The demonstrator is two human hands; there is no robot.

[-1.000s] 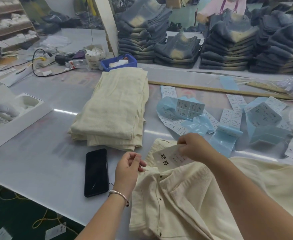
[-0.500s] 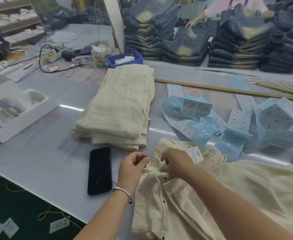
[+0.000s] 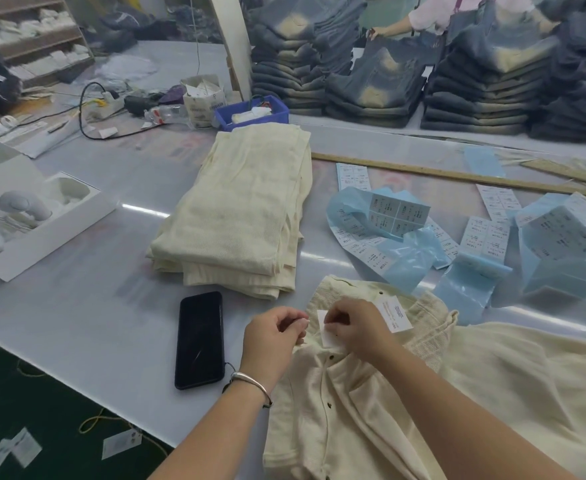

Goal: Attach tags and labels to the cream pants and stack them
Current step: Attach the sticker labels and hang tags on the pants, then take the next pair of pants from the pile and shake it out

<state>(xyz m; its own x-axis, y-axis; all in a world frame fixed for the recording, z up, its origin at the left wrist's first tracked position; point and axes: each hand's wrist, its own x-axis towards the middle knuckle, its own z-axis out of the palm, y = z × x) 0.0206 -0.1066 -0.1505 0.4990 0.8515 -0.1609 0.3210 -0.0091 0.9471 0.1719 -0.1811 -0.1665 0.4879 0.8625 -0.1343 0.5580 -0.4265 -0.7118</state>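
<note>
Cream pants (image 3: 406, 393) lie unfolded on the near edge of the grey table (image 3: 94, 299), waistband toward the middle, a row of dark snaps running down the fly. Both hands work at the waistband. Right hand (image 3: 354, 327) has fingers curled, pinching a small white tag (image 3: 326, 332) against the cloth; a second printed card (image 3: 395, 313) pokes out just behind the knuckles. Left hand (image 3: 277, 332) sits just beside it, fingers curled in, thumb and forefinger closed as if on a thread or fastener; whatever is between them is too small to make out. Fabric looks like a coarse, loosely woven cotton, soft and limp, creasing wherever it is pushed. Judging by that, it will drape and slide on the glossy tabletop, so it likely wants lifting by the thicker, ribbed waistband or from a fold, not by a single layer. Probably light for one pair. The tags are thin stiff paper, easily bent. Further in, the finished stack (image 3: 239, 220) of folded cream pairs rests square-edged, several deep. A black phone (image 3: 200, 341) lies flat between stack and hands. To the right, sheets of printed labels (image 3: 385, 216) on curling, slippery-looking pale blue backing are strewn about, a long wooden ruler (image 3: 458, 174) behind them.
</note>
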